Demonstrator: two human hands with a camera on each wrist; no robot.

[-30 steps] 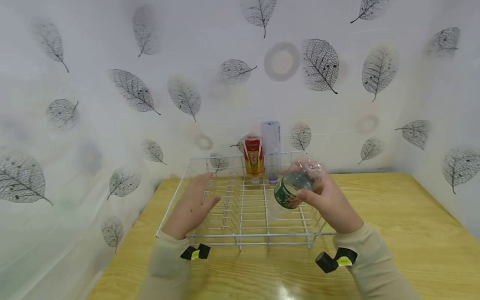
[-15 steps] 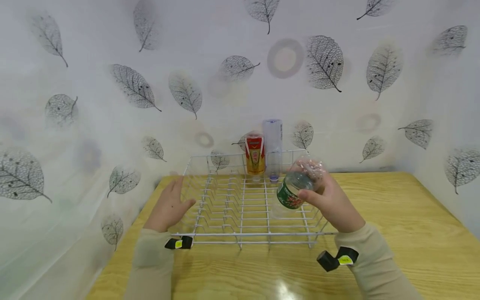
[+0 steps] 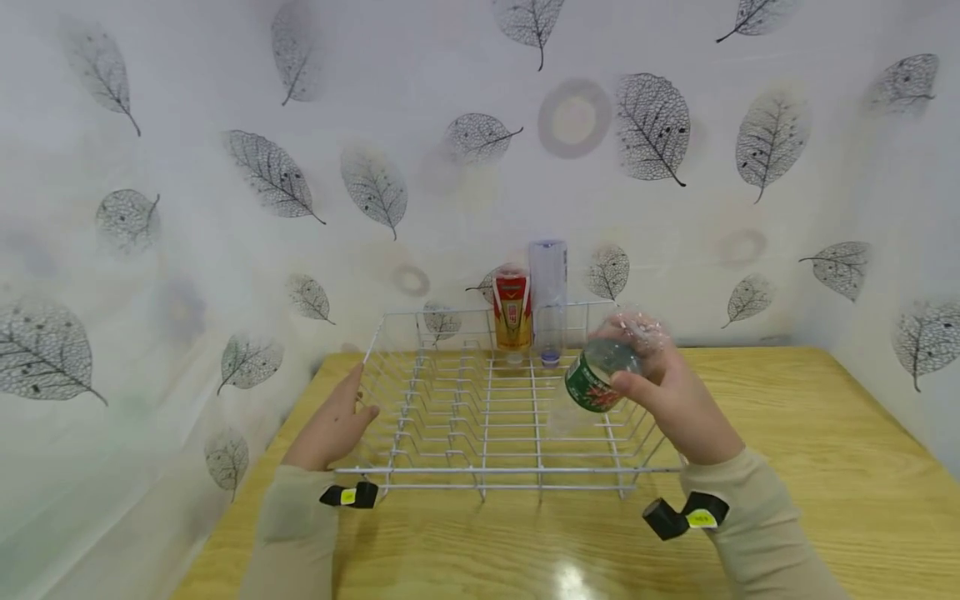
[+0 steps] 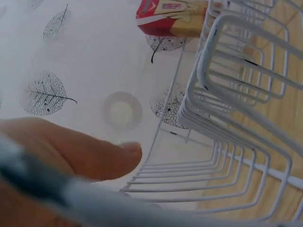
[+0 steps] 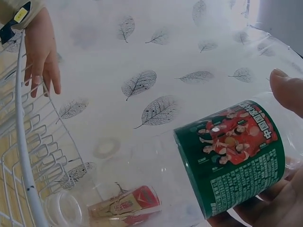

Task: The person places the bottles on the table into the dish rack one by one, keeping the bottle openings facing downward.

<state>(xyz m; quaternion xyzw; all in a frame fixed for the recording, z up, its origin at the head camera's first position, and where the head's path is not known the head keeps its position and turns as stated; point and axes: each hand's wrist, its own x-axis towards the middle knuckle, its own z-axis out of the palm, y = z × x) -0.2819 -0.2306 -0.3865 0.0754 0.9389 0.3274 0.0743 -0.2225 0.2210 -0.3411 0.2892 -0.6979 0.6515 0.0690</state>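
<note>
- Left wrist view: mostly blur; only a thumb tip, rack wires and the red carton are readable. A grey smear crosses the bottom, and I cannot tell what it is.
- Right wrist view: the clear plastic bottle is cut off at the right edge; its open mouth faces the rack at lower left, and the far end is hidden in the palm.
- Head view: both forearms leave the frame at the bottom; the clear bottle's lower body is hard to separate from the rack wires behind it.
- Right hand: fingers and thumb curled round the clear plastic bottle, which has a green label. The bottle is held tilted above the right side of the white wire dish rack, neck pointing down toward the wires.
- Left hand: fingers loose and nearly straight, resting against the left edge of the rack; it holds nothing.
- The rack sits on the wooden table, near the far wall.
- At the far centre of the rack stand a red and yellow carton and, just to its right, a tall transparent bottle.
</note>
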